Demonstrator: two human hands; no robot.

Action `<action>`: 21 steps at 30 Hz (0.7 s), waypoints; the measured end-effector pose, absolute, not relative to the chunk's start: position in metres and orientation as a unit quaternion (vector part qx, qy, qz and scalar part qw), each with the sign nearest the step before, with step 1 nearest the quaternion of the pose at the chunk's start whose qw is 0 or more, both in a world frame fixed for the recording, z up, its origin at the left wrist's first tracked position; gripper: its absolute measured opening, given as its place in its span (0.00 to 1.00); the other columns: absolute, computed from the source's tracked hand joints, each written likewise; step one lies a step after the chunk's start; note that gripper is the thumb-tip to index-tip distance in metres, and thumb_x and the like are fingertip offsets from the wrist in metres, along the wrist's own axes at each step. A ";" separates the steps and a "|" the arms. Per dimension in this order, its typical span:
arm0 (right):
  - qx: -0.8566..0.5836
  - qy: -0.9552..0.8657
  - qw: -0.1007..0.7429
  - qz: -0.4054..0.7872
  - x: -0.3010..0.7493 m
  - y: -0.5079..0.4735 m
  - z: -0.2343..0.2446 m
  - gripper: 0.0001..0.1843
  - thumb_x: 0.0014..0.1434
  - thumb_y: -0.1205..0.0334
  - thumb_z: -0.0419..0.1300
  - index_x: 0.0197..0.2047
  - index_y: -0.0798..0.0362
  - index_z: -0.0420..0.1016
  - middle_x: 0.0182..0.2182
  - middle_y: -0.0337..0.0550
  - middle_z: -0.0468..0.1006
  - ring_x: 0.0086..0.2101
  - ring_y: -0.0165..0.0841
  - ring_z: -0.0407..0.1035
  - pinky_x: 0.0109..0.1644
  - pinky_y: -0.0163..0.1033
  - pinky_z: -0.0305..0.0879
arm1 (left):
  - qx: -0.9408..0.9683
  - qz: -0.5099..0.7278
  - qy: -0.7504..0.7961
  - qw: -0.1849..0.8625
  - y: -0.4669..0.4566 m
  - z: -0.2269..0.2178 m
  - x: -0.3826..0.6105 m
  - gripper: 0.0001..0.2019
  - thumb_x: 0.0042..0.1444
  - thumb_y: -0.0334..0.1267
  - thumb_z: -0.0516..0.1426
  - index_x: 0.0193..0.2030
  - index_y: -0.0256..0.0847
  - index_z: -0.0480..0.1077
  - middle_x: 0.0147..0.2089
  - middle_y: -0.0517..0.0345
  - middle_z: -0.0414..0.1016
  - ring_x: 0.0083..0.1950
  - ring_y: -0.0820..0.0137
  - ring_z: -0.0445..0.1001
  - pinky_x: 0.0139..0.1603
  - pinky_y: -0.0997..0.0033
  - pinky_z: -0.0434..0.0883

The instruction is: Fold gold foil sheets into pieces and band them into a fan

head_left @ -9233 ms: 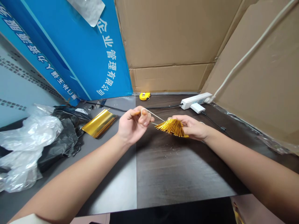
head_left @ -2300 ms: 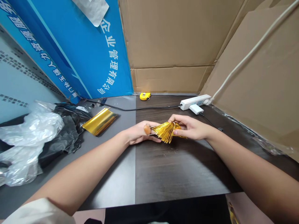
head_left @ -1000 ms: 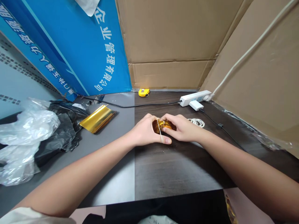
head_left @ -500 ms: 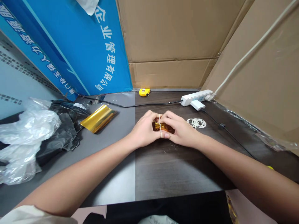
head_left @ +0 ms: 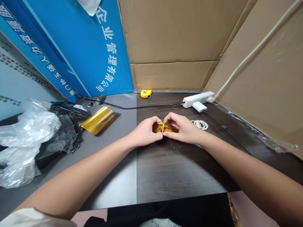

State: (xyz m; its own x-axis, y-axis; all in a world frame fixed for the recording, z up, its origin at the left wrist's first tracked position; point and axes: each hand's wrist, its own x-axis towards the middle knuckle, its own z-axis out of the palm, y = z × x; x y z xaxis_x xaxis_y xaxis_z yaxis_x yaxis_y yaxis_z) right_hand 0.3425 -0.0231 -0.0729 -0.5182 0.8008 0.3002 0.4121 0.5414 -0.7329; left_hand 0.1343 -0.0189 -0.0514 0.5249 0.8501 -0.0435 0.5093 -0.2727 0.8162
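A bundle of gold foil (head_left: 168,128), pinched in at its middle and fanned at both ends, is between my two hands over the dark part of the table. A white rubber band (head_left: 163,127) circles its waist. My left hand (head_left: 149,131) grips the bundle's left end with curled fingers. On the other end, my right hand (head_left: 181,127) is closed with thumb and fingers near the band. The fingertips of both hands almost meet there. Just beyond my right hand lies a pile of white rubber bands (head_left: 200,125).
A folded gold foil sheet (head_left: 99,120) rests on the grey left side, beside black plastic bags (head_left: 63,126) and clear plastic (head_left: 28,126). At the back are a yellow tape measure (head_left: 146,93) and a white power strip (head_left: 198,99) with cables. Cardboard walls (head_left: 175,75) enclose the table.
The white band, stretched over my fingers before, now sits tight around the bundle's middle. My fingertips have come off the band's loop, and the bundle's ends show more.
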 end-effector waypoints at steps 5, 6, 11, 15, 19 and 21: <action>-0.374 -0.784 0.351 0.350 0.345 -0.017 -0.078 0.21 0.55 0.50 0.68 0.45 0.50 0.66 0.39 0.42 0.75 0.37 0.35 0.71 0.40 0.41 0.68 | 0.794 0.202 0.407 0.404 -0.013 -0.054 0.127 0.16 0.49 0.36 0.55 0.46 0.42 0.62 0.44 0.57 0.71 0.45 0.65 0.71 0.47 0.63 0.70; -0.378 -0.785 0.353 0.342 0.345 -0.017 -0.078 0.21 0.55 0.50 0.68 0.45 0.50 0.67 0.39 0.43 0.75 0.38 0.35 0.71 0.41 0.41 0.68 | 0.808 0.195 0.405 0.380 -0.010 -0.055 0.126 0.17 0.49 0.36 0.55 0.47 0.42 0.61 0.47 0.56 0.71 0.48 0.63 0.71 0.51 0.60 0.70; -0.382 -0.830 0.334 0.233 0.348 -0.012 -0.083 0.13 0.59 0.56 0.65 0.44 0.52 0.71 0.37 0.44 0.76 0.36 0.35 0.70 0.40 0.41 0.68 | 0.861 0.159 0.408 0.259 -0.002 -0.065 0.120 0.15 0.55 0.43 0.57 0.48 0.43 0.64 0.53 0.52 0.73 0.57 0.56 0.70 0.60 0.48 0.64; -0.358 -0.860 0.305 0.197 0.349 -0.009 -0.088 0.10 0.61 0.59 0.63 0.45 0.52 0.74 0.37 0.44 0.77 0.36 0.35 0.71 0.41 0.41 0.68 | 0.877 0.174 0.389 0.223 -0.003 -0.073 0.120 0.18 0.58 0.46 0.57 0.53 0.44 0.67 0.54 0.52 0.74 0.57 0.56 0.70 0.60 0.49 0.64; -0.347 -0.874 0.274 0.200 0.348 -0.010 -0.089 0.09 0.62 0.61 0.61 0.46 0.53 0.74 0.37 0.46 0.77 0.37 0.36 0.72 0.41 0.41 0.67 | 0.878 0.181 0.390 0.210 -0.005 -0.080 0.121 0.20 0.57 0.46 0.59 0.54 0.43 0.68 0.53 0.51 0.74 0.55 0.56 0.70 0.58 0.51 0.65; -0.357 -0.877 0.260 0.190 0.346 -0.011 -0.089 0.08 0.62 0.62 0.60 0.44 0.54 0.74 0.36 0.46 0.77 0.36 0.36 0.71 0.39 0.41 0.66 | 0.877 0.182 0.393 0.206 -0.004 -0.082 0.123 0.17 0.57 0.44 0.59 0.51 0.42 0.69 0.50 0.52 0.75 0.53 0.57 0.70 0.57 0.52 0.66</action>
State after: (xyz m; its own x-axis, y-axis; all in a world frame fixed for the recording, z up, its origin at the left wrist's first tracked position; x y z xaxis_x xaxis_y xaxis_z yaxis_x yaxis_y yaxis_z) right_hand 0.3460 -0.0109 -0.0887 -0.6103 0.7242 0.3209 0.5265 0.6736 -0.5187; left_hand 0.1226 -0.0045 -0.0822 0.6244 0.7649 0.1582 0.6146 -0.6061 0.5049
